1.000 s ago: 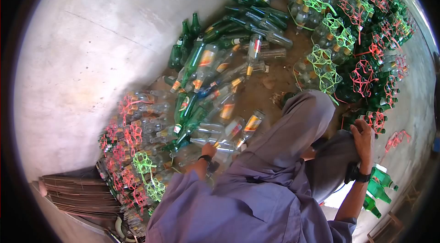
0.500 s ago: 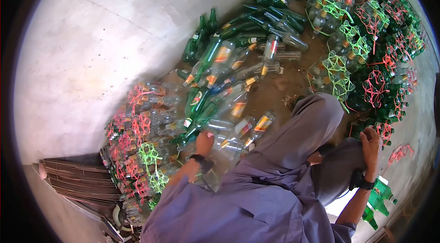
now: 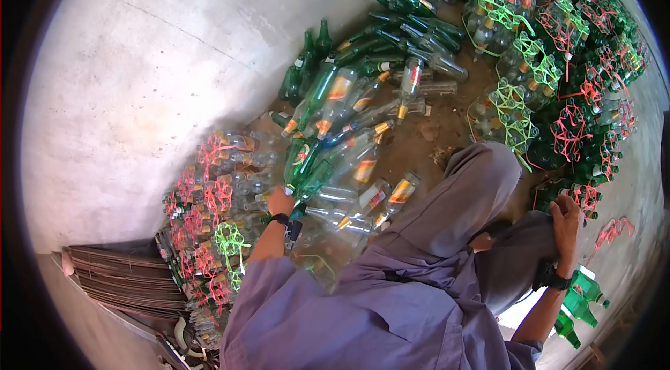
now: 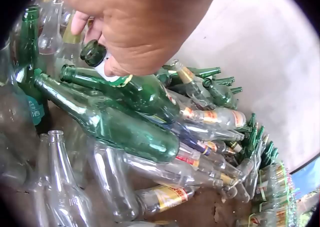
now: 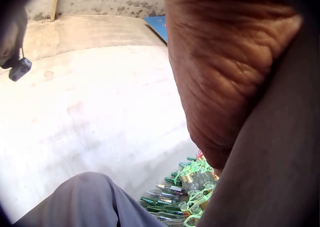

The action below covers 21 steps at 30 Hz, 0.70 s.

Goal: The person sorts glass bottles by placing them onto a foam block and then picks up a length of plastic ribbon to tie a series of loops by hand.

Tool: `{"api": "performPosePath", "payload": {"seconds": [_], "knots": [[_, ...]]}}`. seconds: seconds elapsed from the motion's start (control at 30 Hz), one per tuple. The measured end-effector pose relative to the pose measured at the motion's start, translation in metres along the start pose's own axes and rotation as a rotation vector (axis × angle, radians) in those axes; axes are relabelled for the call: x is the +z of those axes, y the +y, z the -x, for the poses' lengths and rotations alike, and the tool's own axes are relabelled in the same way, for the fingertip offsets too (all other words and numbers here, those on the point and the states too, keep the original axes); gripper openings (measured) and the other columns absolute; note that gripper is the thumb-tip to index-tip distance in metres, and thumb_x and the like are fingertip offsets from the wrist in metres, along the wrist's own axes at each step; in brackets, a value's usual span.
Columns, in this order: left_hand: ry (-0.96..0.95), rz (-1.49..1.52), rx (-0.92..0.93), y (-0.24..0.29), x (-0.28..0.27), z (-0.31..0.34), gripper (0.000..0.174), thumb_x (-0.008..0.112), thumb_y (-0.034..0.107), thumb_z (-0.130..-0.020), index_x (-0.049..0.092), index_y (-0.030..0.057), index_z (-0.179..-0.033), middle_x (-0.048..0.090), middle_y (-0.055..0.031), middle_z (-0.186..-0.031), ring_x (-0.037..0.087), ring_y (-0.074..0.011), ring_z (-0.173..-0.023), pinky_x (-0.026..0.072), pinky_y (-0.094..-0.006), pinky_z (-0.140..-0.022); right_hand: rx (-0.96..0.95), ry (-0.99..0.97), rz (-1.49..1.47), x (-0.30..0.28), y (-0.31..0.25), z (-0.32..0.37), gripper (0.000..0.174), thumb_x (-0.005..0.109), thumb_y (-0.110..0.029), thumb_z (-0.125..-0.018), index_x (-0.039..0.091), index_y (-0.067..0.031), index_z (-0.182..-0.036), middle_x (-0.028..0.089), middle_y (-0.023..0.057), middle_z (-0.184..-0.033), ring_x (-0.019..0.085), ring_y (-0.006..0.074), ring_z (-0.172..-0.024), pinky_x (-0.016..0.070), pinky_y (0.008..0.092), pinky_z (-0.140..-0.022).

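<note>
My left hand point(image 3: 280, 201) grips the neck of a green bottle point(image 4: 95, 54) that has a white neck label. In the left wrist view its mouth pokes out beside the thumb, and the palm hides part of the neck. Another green bottle point(image 4: 125, 129) lies slanted just below it, over clear bottles point(image 4: 112, 182). One clear bottle point(image 4: 62, 187) stands with its mouth up. On my bent right knee rests my right hand point(image 3: 567, 220), loose and holding nothing. Only its wrinkled heel shows in the right wrist view.
Bottles bundled with red strips point(image 3: 216, 192) stack up at the left; more with green strips point(image 3: 513, 115) stand at the right. Loose green bottles point(image 3: 398, 39) lie along the wall point(image 3: 139, 77). Several green bottles point(image 3: 578, 304) sit beside my right forearm.
My left hand has moved left and forward, from the clear bottles near my leg to the green bottle, and now holds its neck. The head view shifted slightly; my right hand stays on the knee.
</note>
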State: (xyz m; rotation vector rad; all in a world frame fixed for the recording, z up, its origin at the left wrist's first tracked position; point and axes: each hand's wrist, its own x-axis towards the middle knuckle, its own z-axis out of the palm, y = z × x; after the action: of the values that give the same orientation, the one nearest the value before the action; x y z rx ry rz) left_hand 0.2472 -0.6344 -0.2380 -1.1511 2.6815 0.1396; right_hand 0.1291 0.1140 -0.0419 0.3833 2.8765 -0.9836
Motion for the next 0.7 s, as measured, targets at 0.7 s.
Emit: {"api": "performPosePath", "payload": {"seconds": [0.7], "knots": [[0.274,0.124,0.288,0.054,-0.079,-0.033,0.026,0.063,0.026,-0.092,0.066,0.0014,-0.098,0.070,-0.0245,-0.089,0.067,-0.0452,-0.086,0.0500,-0.0554,-0.076,-0.036,0.054,0.036,-0.005,-0.009,0.008,0.032,0.070,-0.019,-0.091,0.066,0.0029,-0.114,0.073,0.0190,-0.099,0.071,0.0276,-0.086,0.0544,0.0371,-0.079]]}}
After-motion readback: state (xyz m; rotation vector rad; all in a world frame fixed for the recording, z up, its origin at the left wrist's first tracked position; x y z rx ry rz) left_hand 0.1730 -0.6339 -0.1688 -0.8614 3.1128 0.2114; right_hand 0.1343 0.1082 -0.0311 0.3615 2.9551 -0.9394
